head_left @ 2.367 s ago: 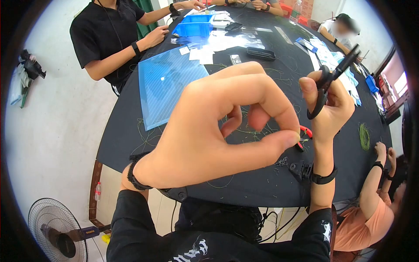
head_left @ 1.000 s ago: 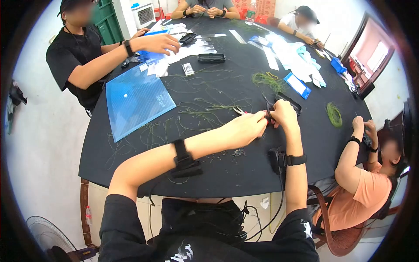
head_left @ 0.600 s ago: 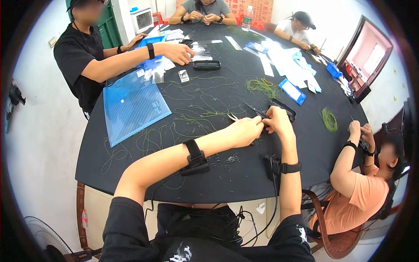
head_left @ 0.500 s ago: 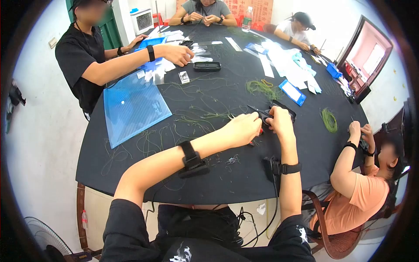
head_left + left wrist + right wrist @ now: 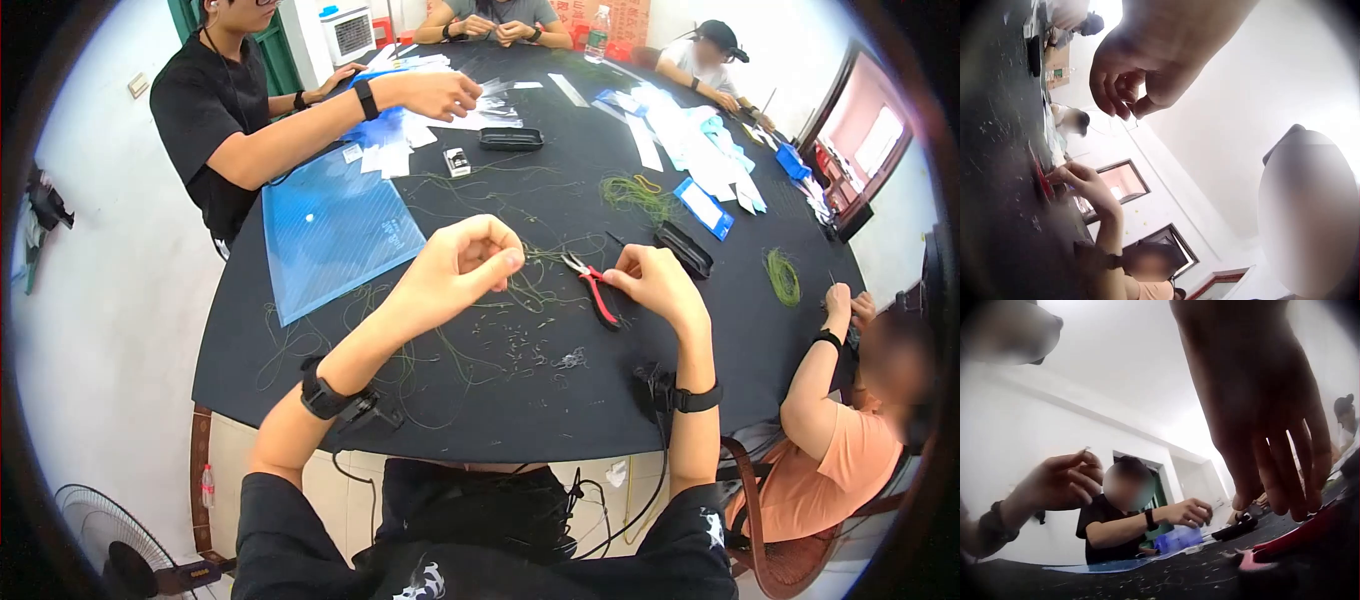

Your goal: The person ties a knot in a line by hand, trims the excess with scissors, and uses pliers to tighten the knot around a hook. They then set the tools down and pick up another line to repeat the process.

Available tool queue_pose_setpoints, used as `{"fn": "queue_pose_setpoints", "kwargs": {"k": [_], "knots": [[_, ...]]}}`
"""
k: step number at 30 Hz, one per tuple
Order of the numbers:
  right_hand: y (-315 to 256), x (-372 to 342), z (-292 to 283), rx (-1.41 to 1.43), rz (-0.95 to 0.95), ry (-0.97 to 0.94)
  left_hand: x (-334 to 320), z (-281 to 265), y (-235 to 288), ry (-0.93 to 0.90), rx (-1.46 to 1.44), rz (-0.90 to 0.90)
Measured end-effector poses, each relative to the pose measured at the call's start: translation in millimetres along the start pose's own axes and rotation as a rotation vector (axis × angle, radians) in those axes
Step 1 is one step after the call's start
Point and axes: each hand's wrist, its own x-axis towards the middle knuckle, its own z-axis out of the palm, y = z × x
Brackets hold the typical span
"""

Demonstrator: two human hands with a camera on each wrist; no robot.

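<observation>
My left hand [image 5: 455, 265] is raised over the table, thumb and fingertips pinching a small hook [image 5: 1136, 122] with thin line. Its curved end shows below the fingertips in the left wrist view. My right hand [image 5: 660, 285] is low over the table, its fingers pointing down and loosely spread in the right wrist view. Red-handled pliers [image 5: 597, 290] lie beside its thumb, jaws toward the far side. The dark tip of the scissors [image 5: 614, 239] shows just past the right fingers; the rest is hidden behind the hand.
Loose green line [image 5: 635, 200] and a coil of it [image 5: 782, 278] lie on the black table [image 5: 480, 400], with small clippings and a shiny heap of small pieces [image 5: 572, 358]. A blue folder [image 5: 340, 235] lies left. Black cases [image 5: 685, 248], papers and other people surround the work area.
My left hand has moved away from the right, leftward and up. The scissors, earlier held up in the right hand, are now low beneath it. The pliers have come into full view.
</observation>
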Motion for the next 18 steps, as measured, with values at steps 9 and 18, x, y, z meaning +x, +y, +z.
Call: {"fn": "queue_pose_setpoints", "kwargs": {"k": [9, 18], "knots": [[-11.4, -2.8, 27.5, -0.342, -0.103, -0.006, -11.1, -20.0, -35.9, -0.070, -0.090, 0.004], [-10.0, -5.7, 23.2, -0.327, -0.189, -0.014, -12.9, -20.4, -40.5, -0.117, -0.152, 0.163]]}}
